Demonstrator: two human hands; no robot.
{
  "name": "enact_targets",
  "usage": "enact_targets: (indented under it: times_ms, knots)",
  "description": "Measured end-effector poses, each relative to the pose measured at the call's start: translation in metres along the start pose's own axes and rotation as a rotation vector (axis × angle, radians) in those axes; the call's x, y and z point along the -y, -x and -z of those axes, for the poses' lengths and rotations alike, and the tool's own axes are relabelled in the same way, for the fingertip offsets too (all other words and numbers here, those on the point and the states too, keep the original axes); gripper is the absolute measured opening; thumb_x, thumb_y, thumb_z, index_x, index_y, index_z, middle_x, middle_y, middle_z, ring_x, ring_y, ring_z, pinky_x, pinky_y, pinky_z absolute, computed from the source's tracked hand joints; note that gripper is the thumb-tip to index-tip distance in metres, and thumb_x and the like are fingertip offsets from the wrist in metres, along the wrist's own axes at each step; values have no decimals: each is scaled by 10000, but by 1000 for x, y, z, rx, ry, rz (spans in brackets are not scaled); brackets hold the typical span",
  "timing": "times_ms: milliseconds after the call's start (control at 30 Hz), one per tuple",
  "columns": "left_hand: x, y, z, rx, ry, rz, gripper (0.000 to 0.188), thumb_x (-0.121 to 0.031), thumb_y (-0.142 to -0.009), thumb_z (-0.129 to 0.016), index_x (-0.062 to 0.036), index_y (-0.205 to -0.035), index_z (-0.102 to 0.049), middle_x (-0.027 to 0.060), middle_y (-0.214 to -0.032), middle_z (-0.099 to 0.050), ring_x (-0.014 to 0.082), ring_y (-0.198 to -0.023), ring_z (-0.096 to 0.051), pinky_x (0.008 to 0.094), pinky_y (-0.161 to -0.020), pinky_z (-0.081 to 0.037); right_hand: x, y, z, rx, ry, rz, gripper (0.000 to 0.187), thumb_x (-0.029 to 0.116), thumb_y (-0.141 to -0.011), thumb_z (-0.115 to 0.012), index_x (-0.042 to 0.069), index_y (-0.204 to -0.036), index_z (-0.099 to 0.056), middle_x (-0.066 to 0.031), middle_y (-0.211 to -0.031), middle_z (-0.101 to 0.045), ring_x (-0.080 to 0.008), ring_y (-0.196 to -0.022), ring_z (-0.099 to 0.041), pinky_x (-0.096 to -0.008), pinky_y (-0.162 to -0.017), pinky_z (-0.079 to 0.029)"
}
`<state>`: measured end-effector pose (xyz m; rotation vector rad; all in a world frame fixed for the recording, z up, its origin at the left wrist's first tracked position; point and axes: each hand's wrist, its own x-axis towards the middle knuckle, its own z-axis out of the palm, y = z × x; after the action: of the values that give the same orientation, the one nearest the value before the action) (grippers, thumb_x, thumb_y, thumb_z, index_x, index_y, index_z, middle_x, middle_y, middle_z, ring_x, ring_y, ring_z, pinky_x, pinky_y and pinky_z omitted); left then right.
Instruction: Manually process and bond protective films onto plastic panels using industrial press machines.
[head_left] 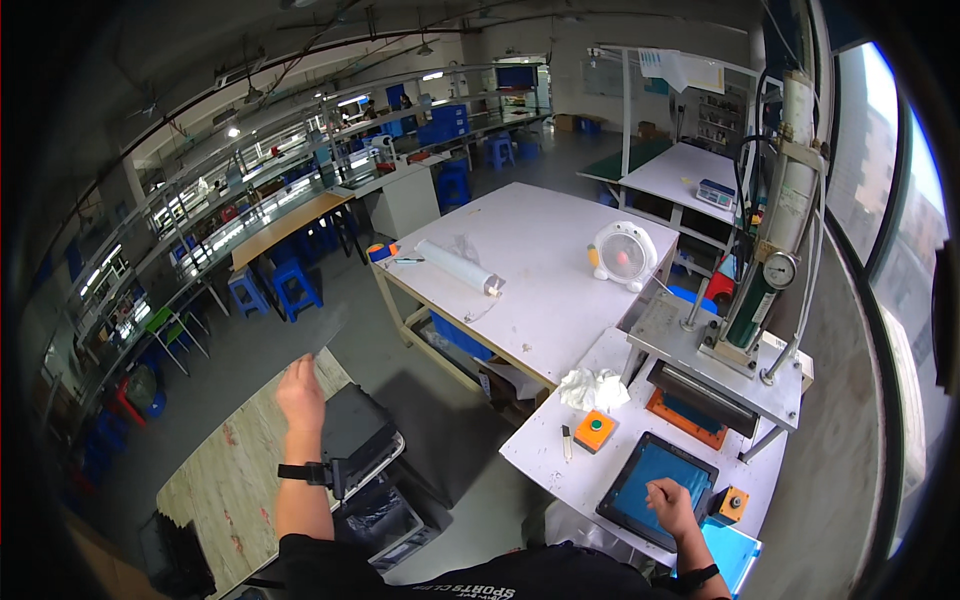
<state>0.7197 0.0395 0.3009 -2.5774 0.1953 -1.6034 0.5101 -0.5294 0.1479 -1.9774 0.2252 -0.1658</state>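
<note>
My left hand (300, 393) is raised at the left, above a marble-patterned tabletop (225, 440). Its fingers are pressed together; a faint clear streak shows just beyond them, too indistinct to name. Beside that arm lies a stack of flat black trays (355, 430). My right hand (671, 503) is over a black rectangular frame with a blue panel (640, 478) on the white bench at the right. Its fingers are curled, and whatever they may pinch is hidden. A bright blue sheet (735, 552) lies beside my right wrist.
A press (690, 335) with a gauge stands over an orange-edged plate (690, 418). Two orange button boxes (595, 430), a small marker-like stick (567, 443) and crumpled white cloth (593, 389) share the bench. Beyond, a white table (520, 260) holds a fan (625, 255) and a film roll (458, 267).
</note>
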Motion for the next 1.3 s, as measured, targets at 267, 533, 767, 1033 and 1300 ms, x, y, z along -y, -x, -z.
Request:
enact_targets:
  times_ms: [267, 533, 767, 1033, 1300]
  knots:
    - [-30, 4, -17, 198, -78, -34, 93, -33, -749, -593, -79, -823, -561, 76, -763, -564, 264, -689, -618, 359, -551, -503, 7, -5, 6, -32, 39, 98, 204, 138, -894, -560, -56, -903, -621, -111, -730, -632, -152, -652, -627, -271, -600, -506]
    - [20, 89, -63, 569, -257, 56, 132, -64, -750, -583, -100, -866, -532, 95, -874, -561, 283, -735, -632, 381, -585, -529, -37, 22, 8, -20, 117, -141, 230, 180, -871, -591, -45, -896, -628, -122, -710, -647, -162, -652, -632, -293, -603, -501]
    - [0, 175, -76, 836, -142, 80, 108, -92, -796, -538, -90, -898, -573, 115, -897, -567, 298, -766, -633, 395, -629, -534, -31, 9, -5, 31, 219, -116, 227, 192, -868, -591, -29, -896, -634, -143, -707, -650, -210, -654, -641, -308, -623, -498]
    - [29, 139, -67, 658, -260, 112, 156, -61, -787, -534, -68, -942, -544, 111, -888, -590, 292, -765, -634, 396, -626, -529, -20, 13, -14, 30, 246, -110, 227, 201, -866, -591, -18, -906, -638, -144, -711, -653, -232, -665, -650, -319, -628, -501]
    - [24, -11, 7, 22, -52, 35, 182, 0, -776, -541, -29, -948, -592, 136, -980, -653, 290, -811, -651, 371, -685, -529, 2, 5, -13, 51, 195, -25, 228, 176, -884, -581, -42, -932, -624, -124, -728, -634, -188, -666, -625, -301, -624, -498]
